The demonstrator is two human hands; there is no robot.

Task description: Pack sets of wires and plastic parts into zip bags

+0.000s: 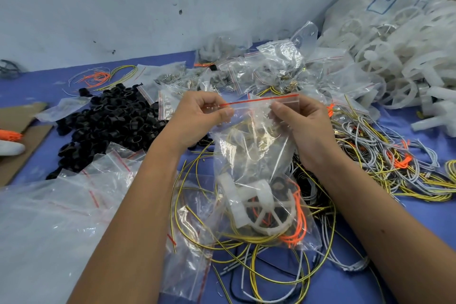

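Hands are working the zip bag (256,155) now, both pinching its red-striped top edge: the left hand (197,116) is gripping the left end, the right hand (303,121) is gripping the right end. That bag is hanging between them above the blue table (419,217), and a white plastic wheel (261,205), yellow wires and orange wires (296,232) are sitting at its bottom. Left of the bag, black rings (108,118) are lying in a heap. Right of it, loose wires (385,155) are sprawling.
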